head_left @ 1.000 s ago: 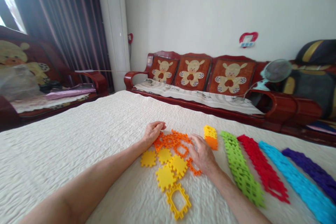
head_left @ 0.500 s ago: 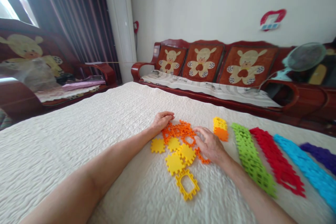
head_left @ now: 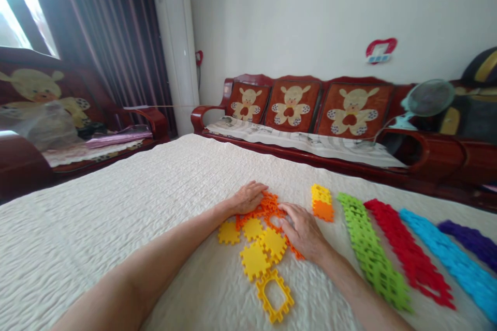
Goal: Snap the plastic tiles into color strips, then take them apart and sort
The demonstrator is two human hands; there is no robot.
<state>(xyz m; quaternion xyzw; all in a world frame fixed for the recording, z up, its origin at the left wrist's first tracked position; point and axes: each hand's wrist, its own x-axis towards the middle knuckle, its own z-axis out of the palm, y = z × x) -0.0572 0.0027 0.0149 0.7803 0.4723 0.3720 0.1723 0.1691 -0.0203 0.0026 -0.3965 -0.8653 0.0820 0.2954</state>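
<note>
Orange open-frame pieces [head_left: 271, 202] lie in a heap between both hands on a white quilted cover. Over the heap's left part rests my left hand [head_left: 248, 197], palm down with the fingers stretched out. My right hand [head_left: 304, 228] is at the heap's right edge, fingers apart and bent over an orange frame piece [head_left: 294, 249]. Nearer to me lie solid yellow tiles [head_left: 255, 261] and one yellow frame [head_left: 275, 296]. Beyond my right hand is a short stack with yellow pieces [head_left: 321, 194] and an orange tile [head_left: 323, 210].
Rows of green [head_left: 373, 248], red [head_left: 409, 251], blue [head_left: 446, 256] and purple [head_left: 469, 240] pieces lie on the right. Behind the quilted surface [head_left: 116, 207] are a wooden sofa with bear cushions [head_left: 293, 108], a fan [head_left: 430, 98] and an armchair at left.
My left hand has moved right, onto the orange pieces, and covers more of them. My right hand has stayed beside the heap. The camera view has shifted, so the scene sits lower.
</note>
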